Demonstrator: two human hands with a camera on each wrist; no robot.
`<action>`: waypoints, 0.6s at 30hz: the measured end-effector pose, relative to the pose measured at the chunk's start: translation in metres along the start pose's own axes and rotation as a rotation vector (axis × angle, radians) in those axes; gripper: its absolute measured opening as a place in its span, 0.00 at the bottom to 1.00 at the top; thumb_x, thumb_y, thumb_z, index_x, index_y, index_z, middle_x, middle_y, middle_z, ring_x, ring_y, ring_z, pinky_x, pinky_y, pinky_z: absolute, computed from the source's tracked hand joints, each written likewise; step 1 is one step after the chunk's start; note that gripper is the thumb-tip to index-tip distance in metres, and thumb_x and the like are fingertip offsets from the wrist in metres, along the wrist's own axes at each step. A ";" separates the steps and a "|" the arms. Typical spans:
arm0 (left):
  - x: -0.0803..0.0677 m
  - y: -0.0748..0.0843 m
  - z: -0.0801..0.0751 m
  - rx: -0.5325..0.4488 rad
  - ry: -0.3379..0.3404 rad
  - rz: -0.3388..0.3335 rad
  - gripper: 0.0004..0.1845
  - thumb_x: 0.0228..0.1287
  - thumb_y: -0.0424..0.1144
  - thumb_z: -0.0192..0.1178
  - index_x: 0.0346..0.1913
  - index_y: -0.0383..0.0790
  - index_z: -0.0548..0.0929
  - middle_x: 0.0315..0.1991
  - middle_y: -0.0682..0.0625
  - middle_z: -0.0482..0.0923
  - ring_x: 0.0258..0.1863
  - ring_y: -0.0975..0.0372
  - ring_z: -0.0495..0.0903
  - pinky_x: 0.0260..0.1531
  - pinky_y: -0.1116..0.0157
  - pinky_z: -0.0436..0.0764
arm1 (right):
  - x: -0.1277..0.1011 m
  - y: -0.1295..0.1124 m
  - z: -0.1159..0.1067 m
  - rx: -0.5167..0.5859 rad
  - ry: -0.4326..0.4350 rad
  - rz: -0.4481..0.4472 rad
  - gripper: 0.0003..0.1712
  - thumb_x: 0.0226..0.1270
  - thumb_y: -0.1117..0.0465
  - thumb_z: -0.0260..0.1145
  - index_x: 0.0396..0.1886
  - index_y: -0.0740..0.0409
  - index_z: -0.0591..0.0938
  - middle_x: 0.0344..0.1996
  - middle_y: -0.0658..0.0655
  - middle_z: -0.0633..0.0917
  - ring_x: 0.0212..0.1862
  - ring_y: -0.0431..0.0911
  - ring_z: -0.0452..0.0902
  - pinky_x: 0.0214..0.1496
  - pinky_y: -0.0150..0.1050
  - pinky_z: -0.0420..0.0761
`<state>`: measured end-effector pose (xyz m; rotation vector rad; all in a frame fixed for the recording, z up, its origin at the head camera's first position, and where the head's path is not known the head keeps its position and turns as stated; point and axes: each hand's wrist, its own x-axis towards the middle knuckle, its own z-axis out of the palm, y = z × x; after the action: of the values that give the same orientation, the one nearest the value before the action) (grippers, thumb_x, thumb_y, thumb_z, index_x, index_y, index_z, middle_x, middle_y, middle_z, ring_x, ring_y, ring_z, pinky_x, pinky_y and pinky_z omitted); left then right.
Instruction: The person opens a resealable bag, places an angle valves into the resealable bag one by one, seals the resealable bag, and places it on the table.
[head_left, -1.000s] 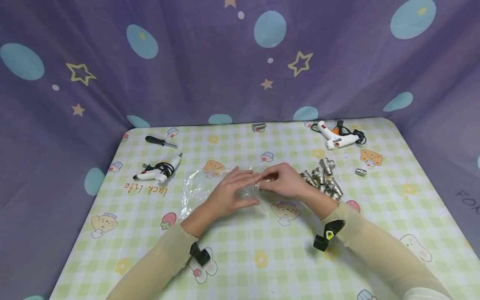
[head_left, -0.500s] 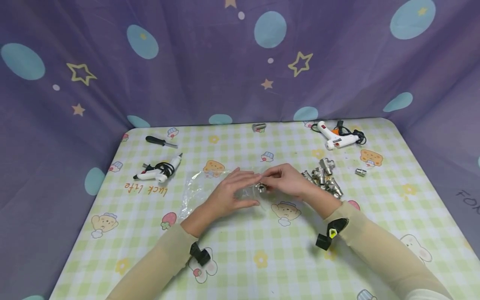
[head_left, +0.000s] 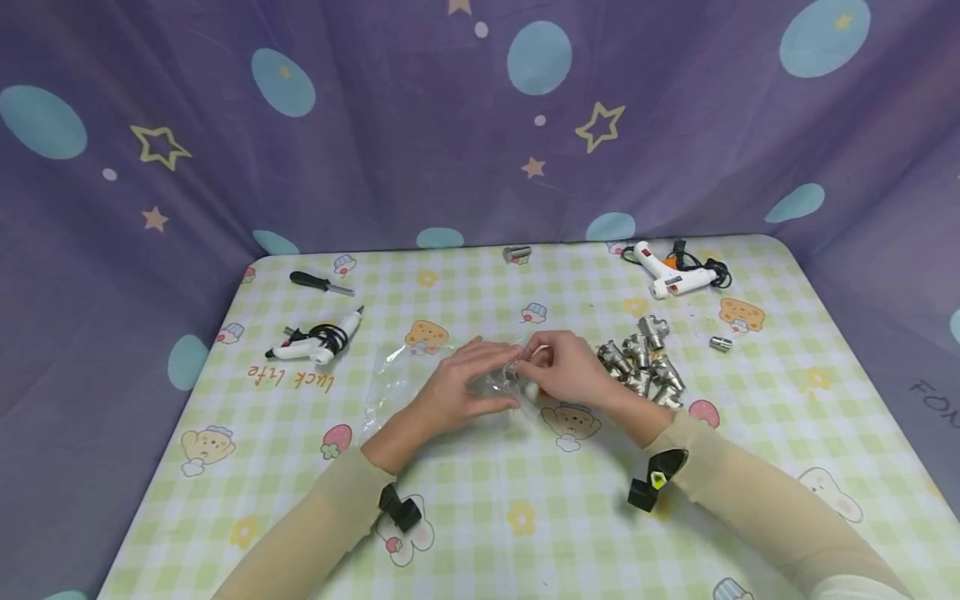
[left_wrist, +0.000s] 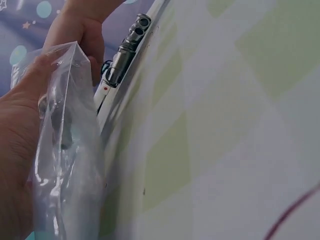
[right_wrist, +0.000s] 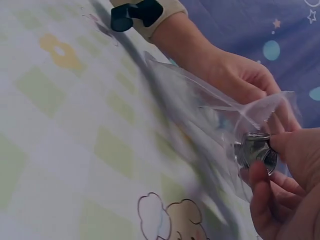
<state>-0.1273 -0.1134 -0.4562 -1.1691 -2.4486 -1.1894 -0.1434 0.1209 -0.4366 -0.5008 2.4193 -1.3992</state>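
Nearby lie heaped fittings (head_left: 666,372); right grip (head_left: 572,367) pinches a metal fitting (right_wrist: 254,150), left grip (head_left: 453,387) holds a bag (head_left: 399,377).

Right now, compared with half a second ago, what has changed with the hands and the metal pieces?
The right hand has moved slightly left, further toward the plastic bag, with the metal fitting it pinches. Nothing was visibly let go. The left hand stays at the bag; the pile of metal fittings, screwdriver and the glue gun near it are unchanged.
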 end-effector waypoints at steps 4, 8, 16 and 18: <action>0.000 0.001 0.000 -0.005 0.011 -0.001 0.39 0.52 0.41 0.84 0.69 0.39 0.83 0.64 0.43 0.86 0.66 0.50 0.84 0.75 0.35 0.70 | 0.001 0.001 0.006 -0.069 0.059 -0.050 0.10 0.68 0.55 0.77 0.35 0.53 0.85 0.27 0.53 0.92 0.23 0.44 0.84 0.29 0.35 0.83; -0.001 0.002 0.000 0.002 0.024 0.008 0.38 0.51 0.41 0.84 0.68 0.38 0.84 0.62 0.42 0.87 0.64 0.50 0.85 0.73 0.36 0.73 | 0.001 0.003 0.013 -0.113 0.104 -0.045 0.13 0.64 0.52 0.80 0.29 0.50 0.84 0.28 0.48 0.90 0.27 0.39 0.83 0.32 0.35 0.83; -0.002 0.001 0.000 -0.036 0.031 0.044 0.36 0.52 0.38 0.83 0.66 0.35 0.85 0.59 0.43 0.89 0.59 0.52 0.87 0.66 0.53 0.84 | 0.002 0.001 0.018 -0.130 0.018 -0.040 0.09 0.71 0.52 0.74 0.37 0.52 0.90 0.33 0.48 0.91 0.30 0.38 0.83 0.37 0.34 0.84; -0.003 0.000 -0.001 -0.045 0.028 0.026 0.35 0.52 0.38 0.83 0.66 0.36 0.85 0.59 0.44 0.89 0.58 0.52 0.87 0.64 0.56 0.85 | 0.002 0.003 0.017 -0.137 -0.039 -0.063 0.09 0.73 0.54 0.72 0.42 0.53 0.91 0.34 0.49 0.92 0.30 0.37 0.83 0.37 0.34 0.85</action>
<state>-0.1254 -0.1155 -0.4565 -1.1846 -2.3910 -1.2512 -0.1382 0.1085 -0.4470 -0.6357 2.4997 -1.2413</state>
